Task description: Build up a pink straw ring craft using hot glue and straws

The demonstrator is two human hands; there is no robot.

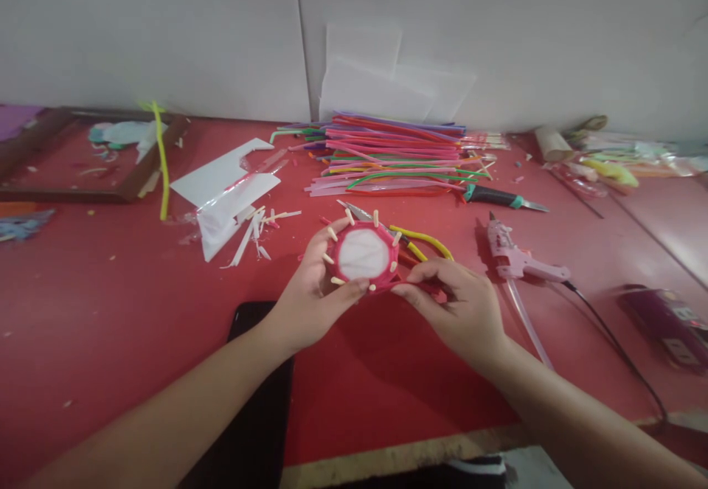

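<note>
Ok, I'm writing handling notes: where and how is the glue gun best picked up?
Probably by the handle, from the right and above: the glue gun lies on its side, handle jutting right, nozzle pointing to the far side. Mind the cord at the handle's end and the clear stick jutting from the back.

The ring (393, 251) is deep pink, centre (363, 254) white, pegs (376, 217) cream, table (387, 371) red, glue gun (517, 260) pink
</note>
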